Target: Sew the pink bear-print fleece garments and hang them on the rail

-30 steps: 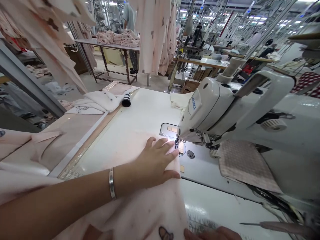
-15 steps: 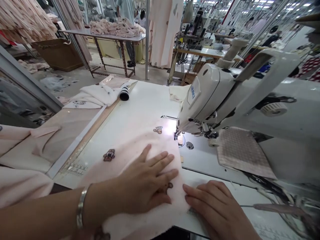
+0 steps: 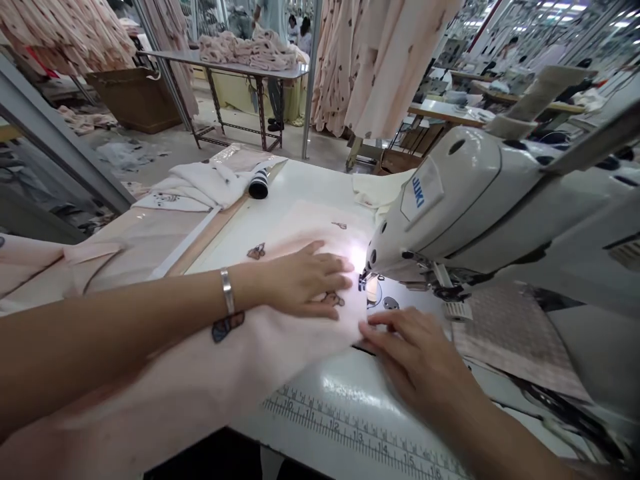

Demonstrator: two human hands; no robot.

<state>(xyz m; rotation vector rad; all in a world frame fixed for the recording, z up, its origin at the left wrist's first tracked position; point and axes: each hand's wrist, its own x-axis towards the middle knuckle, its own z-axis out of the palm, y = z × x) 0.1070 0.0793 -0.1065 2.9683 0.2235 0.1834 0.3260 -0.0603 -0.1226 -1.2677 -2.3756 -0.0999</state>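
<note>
The left hand (image 3: 305,283) lies open and flat, palm down, on a pale pink printed fabric (image 3: 280,340). The right hand (image 3: 415,353) is also open, fingers lightly curved, resting on the fabric's edge. Neither hand grips. The fabric lies on a white sewing table (image 3: 340,393) with a printed measuring scale, reaching the metal presser foot (image 3: 363,280) of a white JUKI sewing machine (image 3: 450,200). Farther along lie folded white cloth (image 3: 205,187) and a black-and-white striped roll (image 3: 259,185). Beyond, stacked pink garments (image 3: 247,53) rest on a metal-framed table (image 3: 225,67).
</note>
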